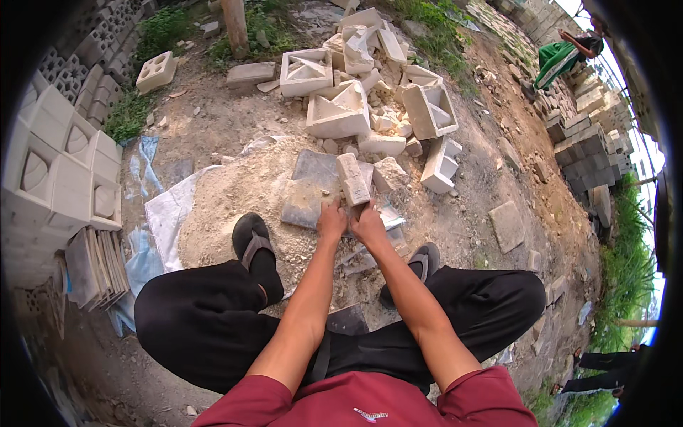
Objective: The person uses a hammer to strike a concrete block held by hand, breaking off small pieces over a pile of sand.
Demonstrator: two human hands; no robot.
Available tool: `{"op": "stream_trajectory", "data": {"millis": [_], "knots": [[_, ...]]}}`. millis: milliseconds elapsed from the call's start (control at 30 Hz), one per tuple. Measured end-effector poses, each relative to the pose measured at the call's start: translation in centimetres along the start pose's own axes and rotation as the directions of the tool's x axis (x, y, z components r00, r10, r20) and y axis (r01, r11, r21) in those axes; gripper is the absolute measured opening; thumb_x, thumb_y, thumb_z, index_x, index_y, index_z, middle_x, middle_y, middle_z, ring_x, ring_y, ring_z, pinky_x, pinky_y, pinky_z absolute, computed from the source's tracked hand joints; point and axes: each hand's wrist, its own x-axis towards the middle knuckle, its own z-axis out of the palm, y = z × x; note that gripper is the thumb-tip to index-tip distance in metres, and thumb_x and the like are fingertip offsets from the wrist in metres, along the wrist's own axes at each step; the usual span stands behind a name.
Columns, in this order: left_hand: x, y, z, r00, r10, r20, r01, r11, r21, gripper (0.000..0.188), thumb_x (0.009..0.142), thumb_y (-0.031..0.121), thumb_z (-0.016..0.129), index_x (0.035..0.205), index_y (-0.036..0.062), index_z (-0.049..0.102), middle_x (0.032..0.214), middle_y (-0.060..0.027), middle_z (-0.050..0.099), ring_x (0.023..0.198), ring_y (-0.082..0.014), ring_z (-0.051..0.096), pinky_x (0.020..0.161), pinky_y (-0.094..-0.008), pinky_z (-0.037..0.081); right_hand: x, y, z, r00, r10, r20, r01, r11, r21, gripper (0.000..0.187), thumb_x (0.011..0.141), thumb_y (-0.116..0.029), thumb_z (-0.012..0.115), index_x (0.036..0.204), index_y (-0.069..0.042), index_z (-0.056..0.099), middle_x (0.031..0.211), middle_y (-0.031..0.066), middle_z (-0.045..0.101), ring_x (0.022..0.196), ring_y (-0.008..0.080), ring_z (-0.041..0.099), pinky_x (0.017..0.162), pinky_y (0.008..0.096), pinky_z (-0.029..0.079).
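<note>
My left hand (331, 220) is closed, its fingers bent at the near edge of a dark flat board (307, 211) dusted with sand. Close beside it, my right hand (368, 225) is closed too, at the near end of a pale oblong block (351, 178). Something dark shows between the two hands, but what the fingers hold is hidden. The block lies tilted, its far end resting by the board. Just right of it sits a rough broken chunk (390, 174). Left of the board spreads a heap of pale sand (235, 192).
Broken hollow blocks (338, 110) are piled ahead. Stacked pale moulded blocks (67, 153) and leaning thin boards (96, 267) stand at left. A square slab (506, 226) lies at right. A wooden post (235, 28) rises at the back. Another person (569, 57) is at far right.
</note>
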Motion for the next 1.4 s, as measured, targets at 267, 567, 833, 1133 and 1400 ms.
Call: {"op": "stream_trajectory", "data": {"millis": [267, 567, 833, 1133, 1400], "knots": [[0.2, -1.2, -0.7, 0.998, -0.061, 0.019, 0.06, 0.997, 0.042, 0.053, 0.087, 0.025, 0.043, 0.139, 0.0186, 0.045, 0.114, -0.0194, 0.05, 0.102, -0.0416, 0.056, 0.089, -0.051, 0.045, 1.0, -5.0, -3.7, 0.999, 0.025, -0.034, -0.018, 0.982, 0.188, 0.079, 0.08, -0.03, 0.06, 0.13, 0.021, 0.025, 0.089, 0.0367, 0.061, 0.086, 0.0515, 0.06, 0.075, 0.0518, 0.049], [0.7, -1.5, 0.0, 0.936, -0.168, -0.309, 0.086, 0.961, -0.263, 0.067, 0.085, 0.027, 0.046, 0.142, -0.0029, 0.029, 0.12, -0.034, 0.054, 0.11, -0.0472, 0.053, 0.094, -0.0482, 0.042, -0.8, -1.6, 0.5, 0.999, -0.014, 0.043, 0.015, 1.0, -0.003, 0.084, 0.081, -0.031, 0.062, 0.128, 0.025, 0.02, 0.083, 0.036, 0.061, 0.08, 0.0501, 0.061, 0.073, 0.053, 0.05], [1.1, -2.8, -1.4, 0.961, -0.174, -0.216, 0.124, 0.966, -0.227, 0.061, 0.086, 0.022, 0.045, 0.14, -0.0033, 0.035, 0.127, -0.0309, 0.051, 0.114, -0.0452, 0.052, 0.098, -0.0475, 0.04, 0.8, -6.4, -2.7, 0.989, 0.01, -0.146, 0.019, 0.981, 0.194, 0.07, 0.08, -0.027, 0.061, 0.121, 0.021, 0.031, 0.082, 0.0366, 0.061, 0.08, 0.0511, 0.06, 0.072, 0.0537, 0.049], [1.1, -1.5, -1.5, 0.965, -0.172, -0.196, 0.14, 0.976, -0.165, 0.062, 0.085, 0.022, 0.046, 0.142, 0.0008, 0.033, 0.131, -0.0288, 0.048, 0.116, -0.0442, 0.051, 0.097, -0.0488, 0.041, 0.9, -3.8, -3.1, 0.996, -0.006, 0.089, 0.003, 0.999, 0.035, 0.078, 0.078, -0.027, 0.061, 0.128, 0.023, 0.026, 0.09, 0.0384, 0.06, 0.086, 0.0501, 0.061, 0.077, 0.0502, 0.05], [0.7, -1.2, -0.9, 0.968, -0.181, -0.176, 0.152, 0.975, -0.164, 0.061, 0.085, 0.024, 0.048, 0.14, 0.0005, 0.036, 0.129, -0.0274, 0.049, 0.115, -0.0441, 0.051, 0.097, -0.0493, 0.041, 0.6, -3.2, -1.0, 0.992, -0.042, -0.118, 0.052, 0.996, 0.079, 0.078, 0.081, -0.028, 0.059, 0.123, 0.029, 0.025, 0.077, 0.0346, 0.061, 0.077, 0.0497, 0.061, 0.071, 0.053, 0.05]]}}
